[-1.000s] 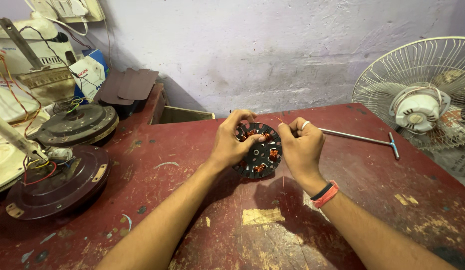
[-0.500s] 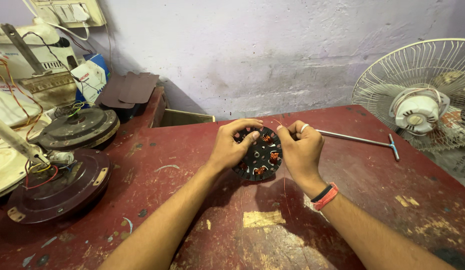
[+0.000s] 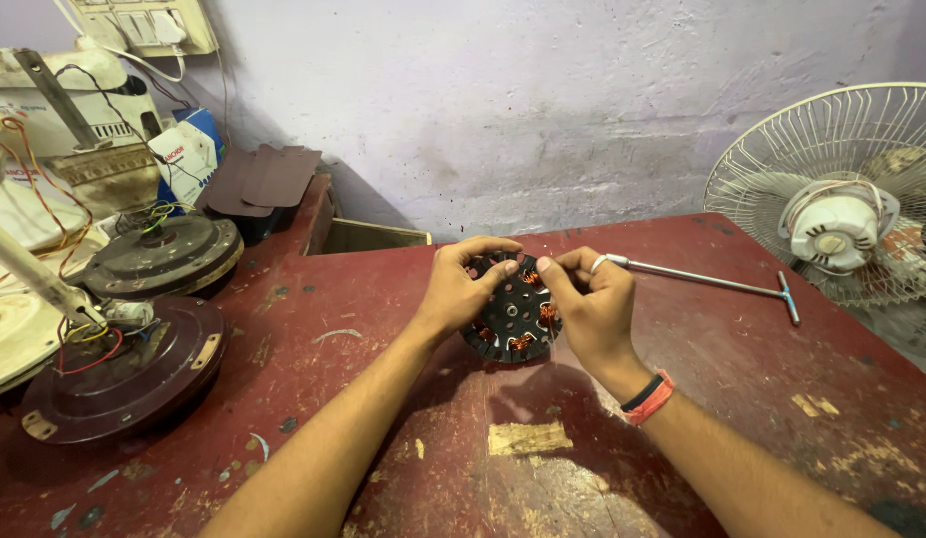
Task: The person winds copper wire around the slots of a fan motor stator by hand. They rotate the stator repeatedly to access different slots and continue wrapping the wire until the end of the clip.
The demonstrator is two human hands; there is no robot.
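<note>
A round black fan stator (image 3: 511,317) with copper windings stands tilted on its edge on the worn red table (image 3: 383,299). My left hand (image 3: 461,289) grips its left rim, thumb over the top. My right hand (image 3: 594,304) holds its right side, with the fingertips pinched at a winding near the top. A ring is on one right finger and a red and black band on the right wrist.
A metal T-handle wrench (image 3: 717,286) lies behind my right hand. A white table fan (image 3: 841,214) stands at the right edge. Brown ceiling-fan motors (image 3: 124,374) (image 3: 164,254) with loose wires crowd the left. A switchboard (image 3: 149,25) hangs on the wall.
Both hands stay on the stator. It has turned slightly between them, and my right fingertips have shifted to its upper edge.
</note>
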